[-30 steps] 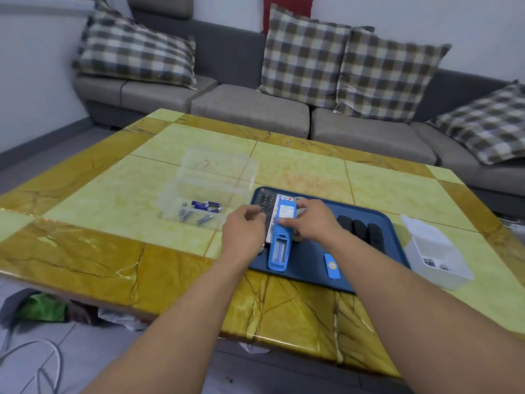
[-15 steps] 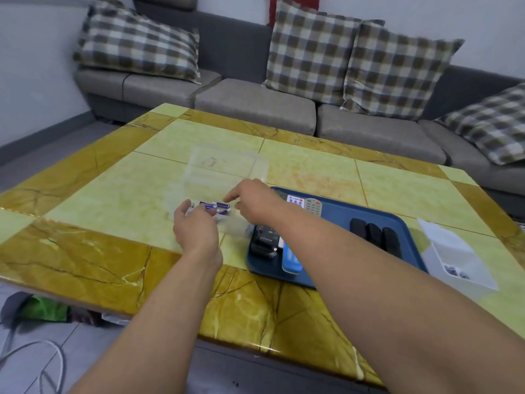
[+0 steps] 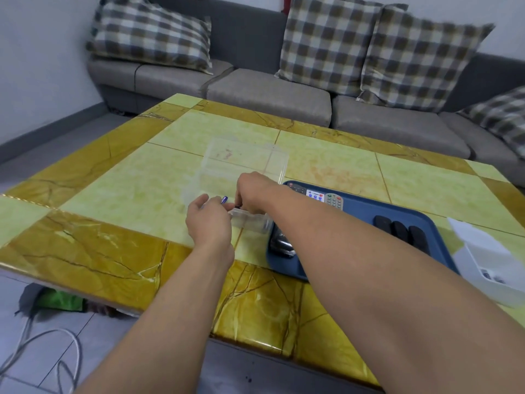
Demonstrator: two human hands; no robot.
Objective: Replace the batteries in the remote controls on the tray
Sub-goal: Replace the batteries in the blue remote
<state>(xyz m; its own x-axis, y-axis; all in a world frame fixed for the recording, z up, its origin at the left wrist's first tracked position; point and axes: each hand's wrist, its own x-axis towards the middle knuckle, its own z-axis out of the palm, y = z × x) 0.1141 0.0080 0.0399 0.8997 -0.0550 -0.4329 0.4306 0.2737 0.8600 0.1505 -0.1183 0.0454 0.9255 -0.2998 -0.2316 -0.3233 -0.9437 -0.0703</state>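
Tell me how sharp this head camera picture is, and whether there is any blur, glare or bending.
Head view: soft even light; the plaid cushions at top right smear with motion blur; the clear plastic box is faint against the tabletop; wide-angle bending curves the table edge; both hands hide most of the batteries.

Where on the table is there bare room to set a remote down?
Bare tiles lie left of the clear box and behind the blue tray. Crowded: both hands, left hand and right hand, at the box.
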